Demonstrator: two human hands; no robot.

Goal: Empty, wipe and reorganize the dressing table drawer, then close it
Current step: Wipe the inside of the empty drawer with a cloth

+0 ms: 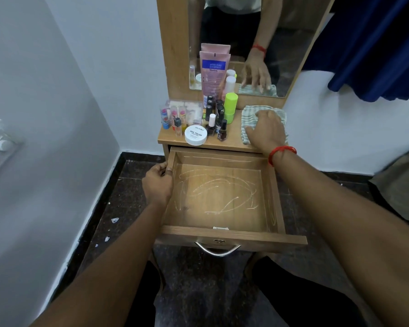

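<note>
The wooden drawer (224, 236) is pulled fully out and holds nothing; pale streaks mark its floor. My left hand (157, 182) grips the drawer's left side wall near the back. My right hand (266, 131) lies on a green-and-white checked cloth (252, 112) at the right of the dressing table top (232, 140), fingers curled onto it. On the left of the top stand the cosmetics: a pink tube (213, 69), a green bottle (230, 107), several nail polish bottles (216, 121), a white nail polish remover tub (196, 135) and lip balms (165, 118).
A mirror (293, 43) rises behind the table top and reflects my hand and the cloth. White walls close in on the left and right. A blue curtain (376, 43) hangs at the upper right. The drawer's metal handle (217, 252) faces my knees above a dark stone floor.
</note>
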